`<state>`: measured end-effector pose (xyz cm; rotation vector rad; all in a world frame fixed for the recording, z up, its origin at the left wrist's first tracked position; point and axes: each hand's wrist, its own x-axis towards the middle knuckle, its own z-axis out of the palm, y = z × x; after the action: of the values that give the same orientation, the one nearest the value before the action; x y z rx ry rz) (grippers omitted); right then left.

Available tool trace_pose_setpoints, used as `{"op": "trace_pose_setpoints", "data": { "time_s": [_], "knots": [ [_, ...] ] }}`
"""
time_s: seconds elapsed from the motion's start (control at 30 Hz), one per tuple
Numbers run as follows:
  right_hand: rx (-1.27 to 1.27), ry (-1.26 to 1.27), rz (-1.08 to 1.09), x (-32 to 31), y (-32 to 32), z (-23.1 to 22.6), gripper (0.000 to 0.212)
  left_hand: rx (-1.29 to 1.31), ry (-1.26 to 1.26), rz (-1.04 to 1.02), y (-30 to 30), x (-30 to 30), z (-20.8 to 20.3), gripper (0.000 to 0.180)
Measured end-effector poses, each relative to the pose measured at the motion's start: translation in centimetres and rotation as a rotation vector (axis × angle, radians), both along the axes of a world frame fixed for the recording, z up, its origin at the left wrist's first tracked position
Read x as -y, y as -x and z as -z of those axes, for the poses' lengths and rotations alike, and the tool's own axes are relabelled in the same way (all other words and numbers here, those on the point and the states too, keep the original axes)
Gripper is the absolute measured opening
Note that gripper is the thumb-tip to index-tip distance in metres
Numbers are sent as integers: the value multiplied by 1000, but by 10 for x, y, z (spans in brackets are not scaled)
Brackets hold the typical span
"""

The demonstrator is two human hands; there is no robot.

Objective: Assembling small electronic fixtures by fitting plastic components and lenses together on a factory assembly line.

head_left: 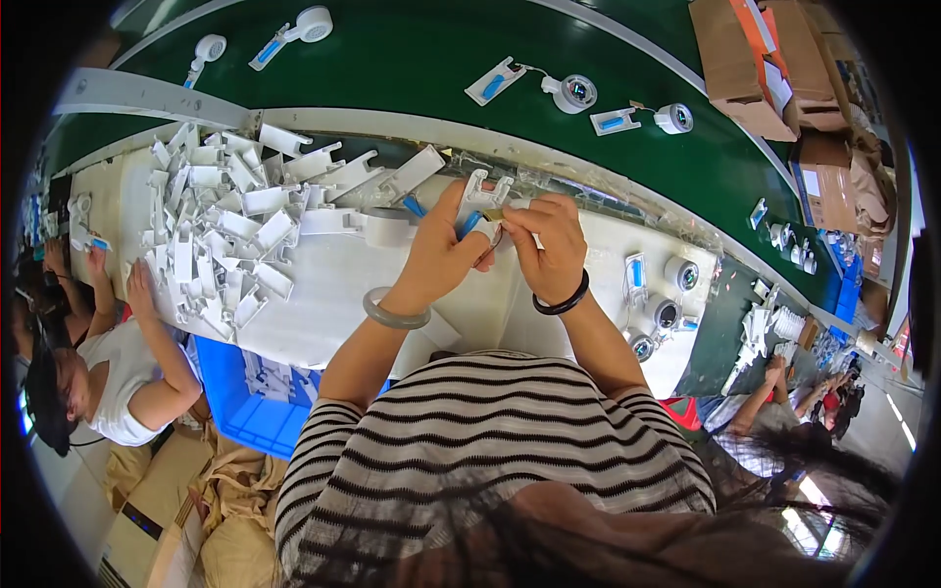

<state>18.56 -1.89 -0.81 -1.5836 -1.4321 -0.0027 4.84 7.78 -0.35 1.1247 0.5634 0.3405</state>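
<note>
The left hand (438, 257) is closed around a white plastic housing (483, 192) with a blue insert (470, 224), holding it upright just above the white surface (333, 294). The right hand (551, 245) sits touching it on the other side, its fingertips (518, 218) pinched on a small brass-coloured piece (493, 213) pressed against the housing's lower edge. The main risk, as I judge it, lies in that pinch: the piece is tiny and is held only by the fingertips, so a slight twist or too much push could flick it out of the grip, and it would be hard to find among the things beyond the hands. A thin wire loop (500, 238) hangs just under the right fingers and could snag between thumb and housing, or get tugged if the hands part quickly. To the left of the left hand a loose heap of white plastic parts (221, 225) lies near; a sweep of that forearm could knock parts off the surface edge. Finished round units (667, 314) rest to the right of the right hand, within reach of its elbow.
</note>
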Motion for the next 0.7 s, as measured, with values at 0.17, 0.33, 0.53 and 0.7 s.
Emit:
{"op": "trace_pose_setpoints", "data": {
  "time_s": [0.17,0.33,0.53,0.7],
  "knots": [
    [28,-45,53,3,1,2,23,11,-61,7,-1,5,-5,46],
    [28,-46,56,6,1,5,24,32,-120,-30,-2,9,-2,31],
    [22,-55,59,7,1,10,24,6,-194,-39,-4,11,-2,29],
    [4,-33,61,6,1,17,24,-37,-265,-16,-2,10,1,28]
  ]
}}
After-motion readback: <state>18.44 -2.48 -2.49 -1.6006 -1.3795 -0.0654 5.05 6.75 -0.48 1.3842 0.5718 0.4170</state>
